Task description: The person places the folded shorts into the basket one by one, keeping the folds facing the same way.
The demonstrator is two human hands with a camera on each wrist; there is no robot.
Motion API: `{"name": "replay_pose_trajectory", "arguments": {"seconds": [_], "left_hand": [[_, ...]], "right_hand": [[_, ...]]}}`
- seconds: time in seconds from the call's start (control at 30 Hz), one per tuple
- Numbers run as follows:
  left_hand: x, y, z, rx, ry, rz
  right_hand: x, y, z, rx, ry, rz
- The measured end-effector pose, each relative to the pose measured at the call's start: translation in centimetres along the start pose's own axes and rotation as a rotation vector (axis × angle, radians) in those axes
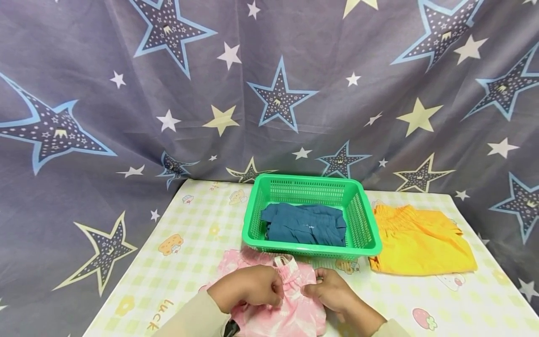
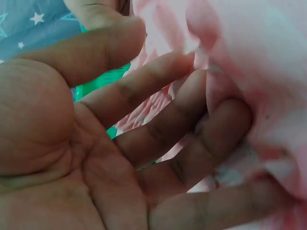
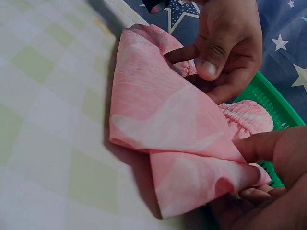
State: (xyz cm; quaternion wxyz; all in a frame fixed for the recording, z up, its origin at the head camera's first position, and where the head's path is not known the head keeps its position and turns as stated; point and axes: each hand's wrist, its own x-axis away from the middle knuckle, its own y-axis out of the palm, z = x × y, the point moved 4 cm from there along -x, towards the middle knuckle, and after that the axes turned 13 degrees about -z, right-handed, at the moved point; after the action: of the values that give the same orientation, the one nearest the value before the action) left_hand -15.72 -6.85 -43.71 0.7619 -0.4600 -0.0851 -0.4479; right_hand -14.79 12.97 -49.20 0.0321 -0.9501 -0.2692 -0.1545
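A folded pink garment (image 1: 294, 318) with white patches and a gathered elastic band lies on the table in front of the green basket. My left hand (image 1: 252, 288) is over its left part. In the left wrist view that hand's fingers (image 2: 158, 129) reach loosely into the pink cloth, thumb apart from them. At the garment's right side, my right hand (image 1: 334, 292) pinches the edge. The right wrist view shows the right thumb (image 3: 261, 146) on top of the cloth and the fingers beneath, partly hidden.
The green plastic basket (image 1: 311, 249) stands behind the pink garment, with folded dark blue clothing (image 1: 305, 224) in it. To its right lies a yellow elastic-waist garment (image 1: 421, 241), spread flat. The table has a checked cover (image 1: 189, 234), and a starry curtain (image 1: 269, 150) hangs behind.
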Motion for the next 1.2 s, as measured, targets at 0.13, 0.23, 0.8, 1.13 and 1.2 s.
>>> {"name": "replay_pose_trajectory", "arguments": {"seconds": [0.13,0.23,0.8,1.13,1.2], "left_hand": [[0.6,-0.9,-1.1,0.019,0.043,0.113],[1.2,-2.0,-2.4,-0.008,0.006,0.241],[3.6,-1.9,-7.3,-0.002,-0.416,0.393],[2.7,-0.6,-6.8,0.073,-0.332,0.331],[2.4,-0.3,-6.5,0.109,-0.276,0.331]], "right_hand": [[0.1,-0.2,0.0,0.006,0.010,0.022],[0.1,-0.4,0.1,0.014,0.011,0.038],[1.1,-2.2,0.8,0.056,0.027,0.098],[2.0,-2.9,0.7,0.106,0.032,0.146],[2.2,-3.1,0.7,0.111,0.035,0.154]]}}
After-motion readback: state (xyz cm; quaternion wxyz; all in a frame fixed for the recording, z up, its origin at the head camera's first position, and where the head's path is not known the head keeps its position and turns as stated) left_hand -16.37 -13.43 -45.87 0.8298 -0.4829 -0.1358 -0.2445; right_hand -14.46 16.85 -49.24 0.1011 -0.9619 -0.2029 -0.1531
